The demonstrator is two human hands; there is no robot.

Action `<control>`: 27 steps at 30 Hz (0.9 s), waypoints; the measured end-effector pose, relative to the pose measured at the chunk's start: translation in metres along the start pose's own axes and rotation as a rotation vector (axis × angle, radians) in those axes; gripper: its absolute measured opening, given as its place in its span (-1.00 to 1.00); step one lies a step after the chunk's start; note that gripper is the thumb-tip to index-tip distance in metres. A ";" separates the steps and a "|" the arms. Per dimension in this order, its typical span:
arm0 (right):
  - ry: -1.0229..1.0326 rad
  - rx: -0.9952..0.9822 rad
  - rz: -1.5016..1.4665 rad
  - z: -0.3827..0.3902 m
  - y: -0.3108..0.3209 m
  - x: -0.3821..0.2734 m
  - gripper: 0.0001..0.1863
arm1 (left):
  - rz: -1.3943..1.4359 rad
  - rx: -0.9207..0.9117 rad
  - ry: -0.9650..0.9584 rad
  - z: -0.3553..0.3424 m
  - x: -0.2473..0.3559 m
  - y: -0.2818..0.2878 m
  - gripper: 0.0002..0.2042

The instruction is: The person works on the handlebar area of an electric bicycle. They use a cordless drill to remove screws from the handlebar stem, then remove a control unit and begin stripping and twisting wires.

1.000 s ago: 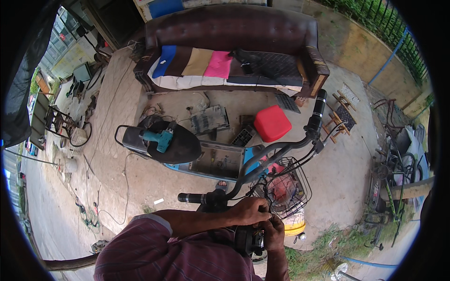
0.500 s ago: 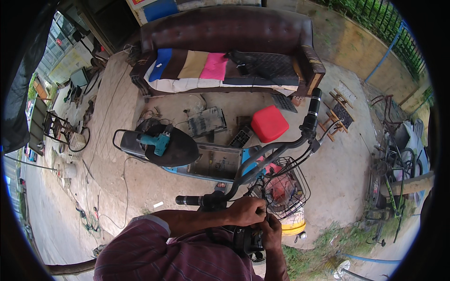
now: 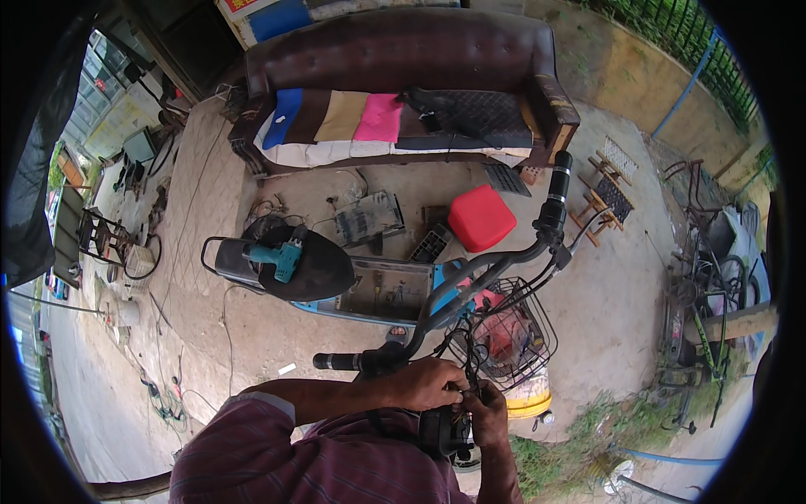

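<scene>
"Plainly, what is hardest to make out?"

"The grip. The left hand [image 3: 430,384] and right hand [image 3: 487,416] meet with fingers curled at dark cables [image 3: 472,357] beside a wire basket [image 3: 541,317]; what, if anything, is pinched between them cannot be told, as the fingers cover the spot."

"And the black housing [image 3: 434,433]?"

"Below the fingertips, beside the right hand, its detail lost in shadow. The right forearm [image 3: 499,479] runs out at the lower edge, and a red bundle [image 3: 502,338] inside the basket shows indistinctly."
</scene>
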State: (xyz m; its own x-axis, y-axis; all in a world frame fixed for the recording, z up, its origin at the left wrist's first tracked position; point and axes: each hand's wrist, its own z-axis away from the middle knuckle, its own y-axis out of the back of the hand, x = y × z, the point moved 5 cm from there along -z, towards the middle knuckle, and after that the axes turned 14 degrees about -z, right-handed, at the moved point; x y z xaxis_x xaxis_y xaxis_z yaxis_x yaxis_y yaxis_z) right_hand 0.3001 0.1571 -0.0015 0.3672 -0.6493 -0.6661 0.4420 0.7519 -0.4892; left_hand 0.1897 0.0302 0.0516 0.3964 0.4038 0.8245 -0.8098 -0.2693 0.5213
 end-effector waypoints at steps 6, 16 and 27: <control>-0.050 -0.151 -0.137 0.002 -0.001 -0.005 -0.84 | -0.016 -0.004 0.050 0.005 0.000 -0.001 -0.78; -0.093 -0.242 -0.062 0.004 -0.008 -0.007 -0.84 | 0.039 0.004 0.080 0.014 0.008 0.006 -0.84; -0.149 -0.314 0.006 0.001 -0.010 -0.007 -0.83 | 0.258 -0.017 0.133 0.025 -0.006 -0.006 -0.90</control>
State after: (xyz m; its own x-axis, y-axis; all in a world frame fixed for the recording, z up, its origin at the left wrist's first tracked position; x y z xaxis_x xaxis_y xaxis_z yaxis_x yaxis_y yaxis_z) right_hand 0.2937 0.1537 0.0088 0.4946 -0.6372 -0.5911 0.1743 0.7390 -0.6508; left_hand 0.2032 0.0081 0.0488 0.1171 0.4358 0.8924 -0.8840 -0.3638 0.2937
